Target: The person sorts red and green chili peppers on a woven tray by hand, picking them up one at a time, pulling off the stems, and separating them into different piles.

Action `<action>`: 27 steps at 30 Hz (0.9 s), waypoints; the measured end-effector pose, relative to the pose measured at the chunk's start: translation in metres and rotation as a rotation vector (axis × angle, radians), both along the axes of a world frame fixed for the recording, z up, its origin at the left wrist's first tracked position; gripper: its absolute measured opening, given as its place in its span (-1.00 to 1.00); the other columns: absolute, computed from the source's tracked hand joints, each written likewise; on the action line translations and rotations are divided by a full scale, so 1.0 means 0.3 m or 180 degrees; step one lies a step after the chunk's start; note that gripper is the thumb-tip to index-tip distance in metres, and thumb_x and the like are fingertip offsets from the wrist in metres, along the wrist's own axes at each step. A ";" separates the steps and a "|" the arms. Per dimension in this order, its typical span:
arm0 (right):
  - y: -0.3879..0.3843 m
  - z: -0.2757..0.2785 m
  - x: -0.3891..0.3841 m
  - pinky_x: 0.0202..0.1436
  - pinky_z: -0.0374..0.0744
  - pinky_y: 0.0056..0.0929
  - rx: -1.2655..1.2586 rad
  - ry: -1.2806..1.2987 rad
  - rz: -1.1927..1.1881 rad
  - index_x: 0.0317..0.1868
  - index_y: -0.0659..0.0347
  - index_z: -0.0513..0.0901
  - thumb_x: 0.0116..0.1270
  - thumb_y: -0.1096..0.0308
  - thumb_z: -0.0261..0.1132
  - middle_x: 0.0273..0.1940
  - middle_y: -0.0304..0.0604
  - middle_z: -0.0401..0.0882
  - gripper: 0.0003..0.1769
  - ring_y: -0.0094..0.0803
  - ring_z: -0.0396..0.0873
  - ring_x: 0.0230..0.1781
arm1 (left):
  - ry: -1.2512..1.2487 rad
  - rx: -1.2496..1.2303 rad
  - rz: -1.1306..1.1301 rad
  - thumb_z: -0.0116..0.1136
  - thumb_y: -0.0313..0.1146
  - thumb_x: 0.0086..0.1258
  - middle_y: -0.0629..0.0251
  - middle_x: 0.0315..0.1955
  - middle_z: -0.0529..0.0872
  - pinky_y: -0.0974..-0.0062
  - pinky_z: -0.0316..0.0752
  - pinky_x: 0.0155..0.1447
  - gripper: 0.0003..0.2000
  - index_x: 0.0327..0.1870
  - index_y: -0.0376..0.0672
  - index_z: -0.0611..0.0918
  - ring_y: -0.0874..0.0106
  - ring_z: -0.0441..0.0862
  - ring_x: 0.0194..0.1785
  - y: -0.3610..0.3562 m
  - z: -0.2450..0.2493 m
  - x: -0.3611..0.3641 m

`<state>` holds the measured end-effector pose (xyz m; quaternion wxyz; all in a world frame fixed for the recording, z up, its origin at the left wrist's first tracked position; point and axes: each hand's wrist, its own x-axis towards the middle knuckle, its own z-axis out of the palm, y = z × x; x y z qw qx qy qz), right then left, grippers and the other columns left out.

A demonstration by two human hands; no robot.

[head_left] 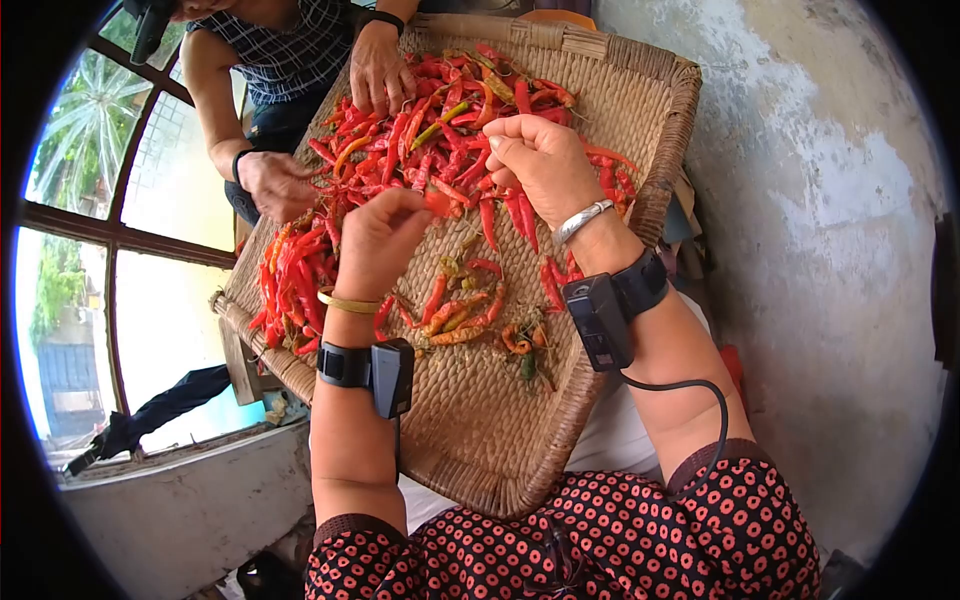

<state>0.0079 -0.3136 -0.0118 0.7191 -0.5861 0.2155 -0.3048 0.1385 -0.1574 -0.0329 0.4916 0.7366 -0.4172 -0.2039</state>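
My left hand (pixel 378 245) is closed, its thumb and fingertips pinching a red chili pepper (pixel 437 203) seen end-on. To its right, my right hand (pixel 548 172) is held over the heap with thumb and forefinger together; anything between them is too small to make out. Below both hands lies a wide woven tray (pixel 480 420), tilted across my lap. A heap of red chili peppers (pixel 450 130) covers its far half, a few of them green or yellowish. Several shrivelled orange and greenish chilies (pixel 465 315) lie apart near the tray's middle.
Across the tray, a person's two hands (pixel 380 70) work among the chilies. On the left are a barred window (pixel 115 235) and a folded dark umbrella (pixel 150 415) on its ledge. A worn plaster wall (pixel 820 250) stands close on the right.
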 end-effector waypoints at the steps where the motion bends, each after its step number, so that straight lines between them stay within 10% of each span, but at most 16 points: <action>1: -0.005 0.004 -0.004 -0.42 0.49 -0.64 -0.0102 0.0159 0.0076 -0.15 0.37 0.56 0.25 0.39 0.16 -0.45 -0.23 0.57 -0.77 -0.61 0.50 -0.52 | 0.0017 -0.0011 0.0341 0.14 -0.55 0.17 0.36 -0.47 0.64 0.66 0.44 -0.31 -0.90 -0.29 -0.25 0.59 0.62 0.56 -0.41 0.012 0.007 0.026; 5: 0.012 0.005 0.004 -0.51 0.45 -0.61 -0.0081 0.0180 -0.0039 -0.22 0.39 0.58 0.22 0.44 0.15 -0.48 -0.23 0.57 -0.80 -0.60 0.46 -0.59 | -0.2886 0.0202 0.0951 0.21 -0.41 0.09 0.18 -0.44 0.63 0.34 0.47 -0.23 -0.83 -0.28 -0.19 0.61 0.20 0.58 -0.35 0.008 -0.028 0.047; 9: 0.016 -0.012 0.014 -0.49 0.47 -0.61 -0.0053 0.0194 0.0004 -0.23 0.39 0.58 0.22 0.44 0.14 -0.49 -0.22 0.57 -0.81 -0.60 0.47 -0.58 | -0.2155 0.0573 -0.0598 0.22 -0.39 0.07 0.22 -0.40 0.60 0.36 0.46 -0.17 -0.83 -0.30 -0.18 0.62 0.24 0.55 -0.26 -0.044 -0.050 -0.073; 17: 0.008 -0.027 0.019 -0.40 0.50 -0.65 -0.0093 0.0324 0.0216 -0.11 0.35 0.56 0.28 0.38 0.15 -0.45 -0.21 0.57 -0.75 -0.58 0.51 -0.51 | -0.3326 0.1212 -0.0673 0.21 -0.19 0.03 0.28 -0.23 0.52 0.37 0.39 -0.05 -0.70 -0.17 -0.01 0.59 0.32 0.44 -0.08 -0.105 -0.136 -0.192; 27: 0.009 -0.022 0.014 -0.48 0.49 -0.61 -0.0076 0.0125 -0.0033 -0.23 0.37 0.59 0.22 0.41 0.16 -0.50 -0.23 0.57 -0.80 -0.61 0.48 -0.58 | -0.1815 0.0823 -0.0523 0.21 -0.33 0.03 0.17 -0.51 0.58 0.26 0.47 -0.24 -0.78 -0.31 -0.19 0.58 0.15 0.57 -0.32 -0.099 -0.158 -0.153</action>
